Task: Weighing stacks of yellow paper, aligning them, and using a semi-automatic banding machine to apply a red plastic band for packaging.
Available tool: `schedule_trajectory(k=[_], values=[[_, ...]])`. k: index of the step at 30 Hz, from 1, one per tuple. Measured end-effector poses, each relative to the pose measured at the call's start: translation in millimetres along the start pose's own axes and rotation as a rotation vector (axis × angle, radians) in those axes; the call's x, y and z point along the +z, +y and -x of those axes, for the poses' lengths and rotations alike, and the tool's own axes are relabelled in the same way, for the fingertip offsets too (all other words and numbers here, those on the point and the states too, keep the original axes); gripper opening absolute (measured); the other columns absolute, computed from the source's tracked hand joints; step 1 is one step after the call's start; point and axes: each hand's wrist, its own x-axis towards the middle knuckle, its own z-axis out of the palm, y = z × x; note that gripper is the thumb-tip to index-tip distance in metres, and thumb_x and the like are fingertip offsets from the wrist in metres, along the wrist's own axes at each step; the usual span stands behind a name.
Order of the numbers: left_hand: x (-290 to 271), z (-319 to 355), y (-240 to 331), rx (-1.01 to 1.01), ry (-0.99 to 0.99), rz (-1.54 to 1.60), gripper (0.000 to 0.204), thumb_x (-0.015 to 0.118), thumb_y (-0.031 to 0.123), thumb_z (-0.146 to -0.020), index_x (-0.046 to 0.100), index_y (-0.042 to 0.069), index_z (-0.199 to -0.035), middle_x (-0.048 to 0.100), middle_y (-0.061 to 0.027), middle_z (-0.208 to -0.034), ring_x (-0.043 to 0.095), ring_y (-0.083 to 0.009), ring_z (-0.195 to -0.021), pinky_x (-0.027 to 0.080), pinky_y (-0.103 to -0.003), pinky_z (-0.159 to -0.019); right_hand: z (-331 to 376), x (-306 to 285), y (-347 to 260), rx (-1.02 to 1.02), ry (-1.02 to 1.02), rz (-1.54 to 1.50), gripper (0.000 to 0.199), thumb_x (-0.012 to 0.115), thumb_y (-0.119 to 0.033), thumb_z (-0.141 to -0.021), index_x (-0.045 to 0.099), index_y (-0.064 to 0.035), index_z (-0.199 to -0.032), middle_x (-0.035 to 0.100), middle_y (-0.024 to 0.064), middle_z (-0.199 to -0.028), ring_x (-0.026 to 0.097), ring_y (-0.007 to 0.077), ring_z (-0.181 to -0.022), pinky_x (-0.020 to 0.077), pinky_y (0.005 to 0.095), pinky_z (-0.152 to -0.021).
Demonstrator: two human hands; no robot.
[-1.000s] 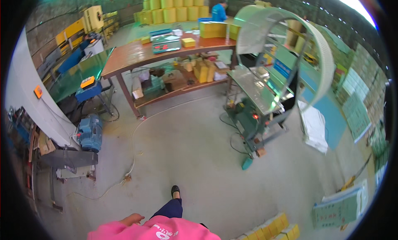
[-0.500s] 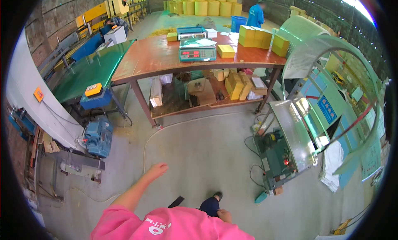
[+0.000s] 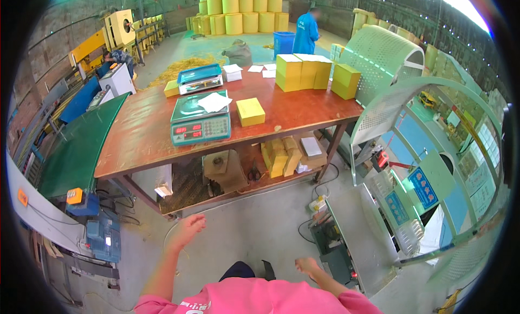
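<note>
My left hand (image 3: 188, 229) hangs in the air in front of the red-brown worktable (image 3: 200, 131), its fingers loosely curled, with nothing visible in it. Farther right, my right hand (image 3: 307, 266) is also loosely closed and apart from everything, near the metal-topped machine (image 3: 355, 235). On the table's near edge stands a teal counting scale (image 3: 201, 128) with lit red digits and a white sheet (image 3: 214, 102) on its pan. Beside it lies a yellow paper block (image 3: 250, 112). Several tall yellow blocks (image 3: 288, 75) with white tops stand at the table's right side.
A second scale (image 3: 199, 78) is behind the first. Left of the table runs a green conveyor (image 3: 81, 143) with a blue motor (image 3: 103, 238) below. A curved perforated guard (image 3: 379, 56) stands at right. Beyond the table are a person in blue (image 3: 306, 35) and a blue bin (image 3: 283, 45).
The worktable and scale are nearer now. My left hand has come forward, and my right hand has swung out from beside my leg. Neither has taken hold of anything visible.
</note>
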Motion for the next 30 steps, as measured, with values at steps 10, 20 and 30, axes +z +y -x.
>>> schedule_trajectory(k=[10,20,30], values=[[-56.4,-256.6,148.1,0.27,0.173,0.118,0.032,0.052,0.027,-0.099,0.062,-0.001,-0.111,0.067,-0.0085,-0.106,0.064,-0.016,-0.094,0.05,-0.029,-0.084,-106.3,-150.4,-304.4,-0.527,0.014,-0.478,0.03,0.054,-0.018,-0.095,0.064,0.0017,-0.116,0.069,0.0072,-0.1,0.065,0.0144,-0.081,0.0509,0.0276,-0.071],[-77.8,-452.1,193.4,0.207,0.336,0.179,0.028,0.059,0.022,-0.093,0.064,-0.003,-0.106,0.066,-0.0086,-0.101,0.064,-0.015,-0.091,0.053,-0.028,-0.078,-201.8,-282.0,-557.8,-0.916,0.335,-0.259,0.033,0.059,-0.024,-0.094,0.063,0.0028,-0.113,0.069,0.0149,-0.092,0.066,0.0181,-0.083,0.0514,0.0313,-0.076],[-62.9,-482.0,169.8,0.076,0.495,0.326,0.025,0.06,0.025,-0.095,0.065,0.002,-0.105,0.068,-0.0064,-0.097,0.063,-0.0118,-0.081,0.051,-0.026,-0.07,-312.4,-312.9,-693.7,-0.94,0.189,0.193,0.041,0.07,-0.04,-0.081,0.064,-0.0009,-0.09,0.068,0.017,-0.086,0.065,0.0294,-0.082,0.0491,0.0402,-0.073]])
